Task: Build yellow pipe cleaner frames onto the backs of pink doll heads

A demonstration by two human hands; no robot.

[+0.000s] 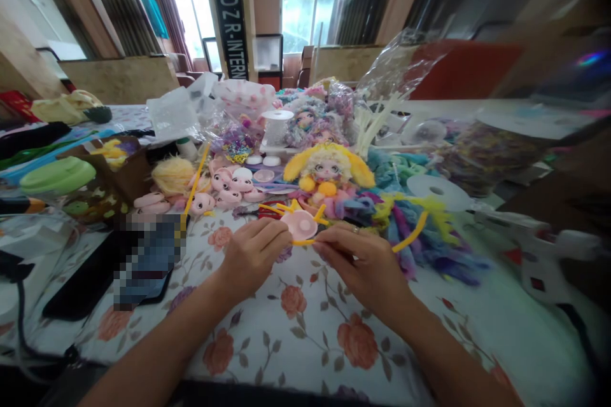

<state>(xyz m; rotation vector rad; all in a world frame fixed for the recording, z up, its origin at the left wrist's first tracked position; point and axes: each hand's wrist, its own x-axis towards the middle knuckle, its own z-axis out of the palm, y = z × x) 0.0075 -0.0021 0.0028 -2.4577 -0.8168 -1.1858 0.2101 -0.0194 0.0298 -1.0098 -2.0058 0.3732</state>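
Note:
A pale pink doll face piece (300, 226), its hollow back towards me, is held just above the flowered cloth. Short yellow pipe cleaner pieces (321, 213) stick out around its rim. My left hand (255, 253) is closed in a pinch at the piece's left edge. A yellow pipe cleaner (407, 240) passes under the lower rim and comes out beyond my right hand (360, 261), which pinches it near the right edge. The fingers partly cover it. Behind stands a finished doll (328, 173) with long yellow ears and curly pale hair.
Several pink doll faces (224, 181) lie left of the doll. Colourful fluffy strips (405, 222) and a white spool (436, 191) are on the right, near a glue gun (539, 254). A phone (150, 261) lies at left. Plastic bags (181, 111) stand behind.

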